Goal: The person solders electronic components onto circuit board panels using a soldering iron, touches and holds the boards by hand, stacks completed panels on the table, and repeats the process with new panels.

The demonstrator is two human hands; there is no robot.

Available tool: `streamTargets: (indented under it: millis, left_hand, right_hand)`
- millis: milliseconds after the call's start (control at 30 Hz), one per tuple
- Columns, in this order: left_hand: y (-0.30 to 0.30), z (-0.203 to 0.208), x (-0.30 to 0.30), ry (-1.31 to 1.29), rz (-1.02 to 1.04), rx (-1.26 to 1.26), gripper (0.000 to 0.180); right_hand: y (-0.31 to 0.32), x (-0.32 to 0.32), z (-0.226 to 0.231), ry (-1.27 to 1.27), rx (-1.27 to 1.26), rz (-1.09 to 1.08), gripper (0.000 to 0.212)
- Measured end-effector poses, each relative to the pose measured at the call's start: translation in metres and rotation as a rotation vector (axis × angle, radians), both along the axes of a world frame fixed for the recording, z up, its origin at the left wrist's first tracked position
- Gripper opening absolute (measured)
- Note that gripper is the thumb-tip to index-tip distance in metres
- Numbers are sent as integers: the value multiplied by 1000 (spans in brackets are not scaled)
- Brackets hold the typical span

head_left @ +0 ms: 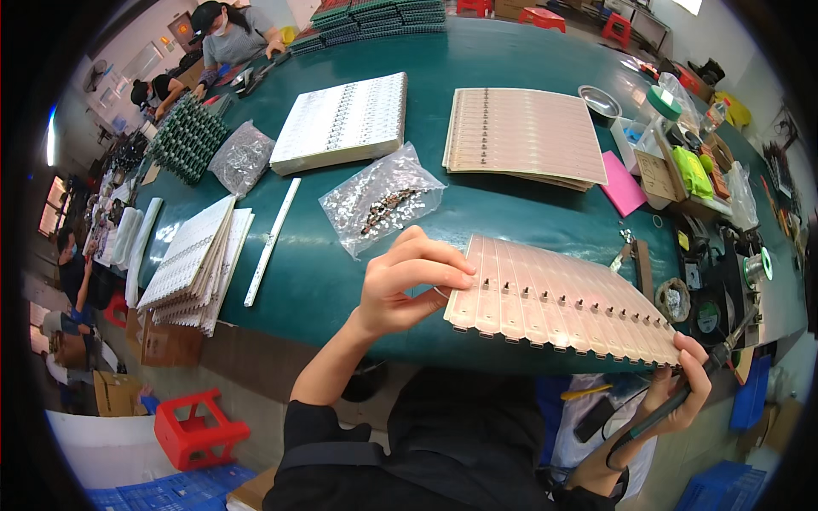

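A beige circuit board panel (554,277), scored into strips with a row of small dark components across it, is held up tilted above the table's near edge. My left hand (405,281) pinches its left end between thumb and fingers. At the opposite end my right hand (682,396) grips the lower corner and also holds a soldering iron (660,413), its tip side pointing up and to the right. Beyond the panel lies a clear bag (383,200) of small white and dark parts. A stack of similar beige panels (537,136) rests farther back.
On the green table (341,298) are a white panel stack (345,119), fanned white panels (192,260), a white strip (273,243) and a solder wire spool (757,268). A red stool (200,430) stands lower left. Another person (234,43) works across the table.
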State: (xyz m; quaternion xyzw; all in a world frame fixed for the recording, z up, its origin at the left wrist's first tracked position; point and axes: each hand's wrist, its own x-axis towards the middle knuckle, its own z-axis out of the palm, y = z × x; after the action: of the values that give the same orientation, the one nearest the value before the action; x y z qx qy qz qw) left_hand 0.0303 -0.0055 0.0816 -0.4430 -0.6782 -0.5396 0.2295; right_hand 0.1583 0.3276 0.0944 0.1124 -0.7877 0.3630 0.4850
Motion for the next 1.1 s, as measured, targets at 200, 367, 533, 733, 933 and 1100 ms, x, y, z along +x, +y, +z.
streamTargets:
  millis: [200, 367, 533, 733, 933, 1100]
  left_hand:
    - [0, -2, 6, 4, 54, 12, 37]
    - [3, -4, 11, 4, 121, 3, 29]
    - [7, -7, 12, -10, 127, 38, 21]
    - [8, -14, 13, -50, 150, 99, 20]
    - [13, 2, 25, -116, 212, 206, 40]
    - [7, 30, 35, 268, 322, -120, 26]
  right_hand:
    - [-2, 0, -4, 5, -27, 6, 31]
    - [-4, 1, -2, 10, -24, -5, 31]
    - [-3, 0, 2, 17, 21, -56, 30]
    - [-5, 0, 6, 28, 68, -48, 29]
    - [-3, 1, 15, 22, 207, -105, 31]
    - [-2, 4, 20, -28, 283, -200, 27]
